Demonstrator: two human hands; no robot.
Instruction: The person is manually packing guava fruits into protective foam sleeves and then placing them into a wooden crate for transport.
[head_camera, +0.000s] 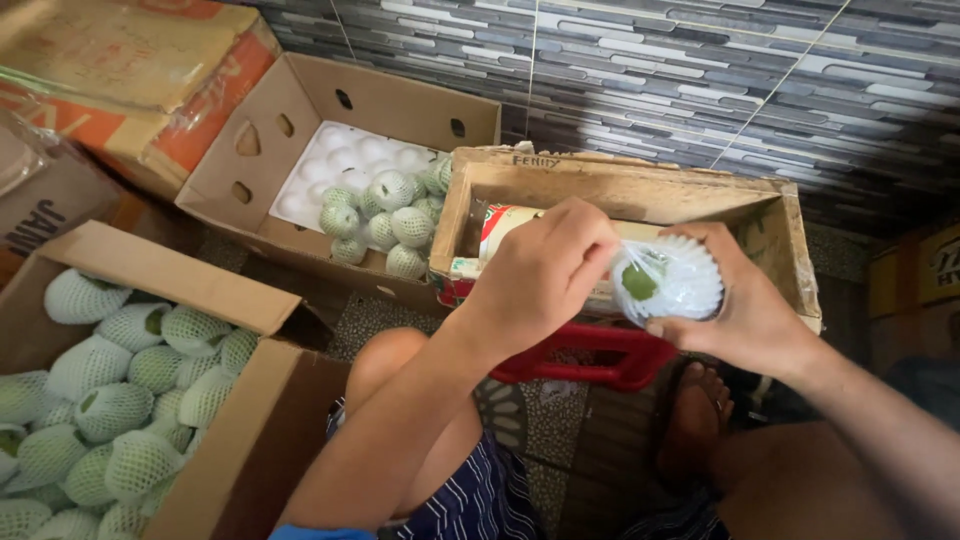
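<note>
White foam netting and clear film cover the green fruit (664, 281), which sits in the middle of the scene, held above the near edge of the wooden crate (780, 215). The right hand (752, 305) cups it from the right, fingers curled around it. The left hand (545, 275) pinches the wrap at the fruit's left side, fingertips pressed together on the film. This looks like the wrapping step, with the sleeve or film being worked at the fruit. A cardboard box of netted fruit (120, 420) lies near left, and a box with a white tray (330, 160) sits far left. Next calls for a steady cupping grip while the pinch draws the wrap snug without tearing
</note>
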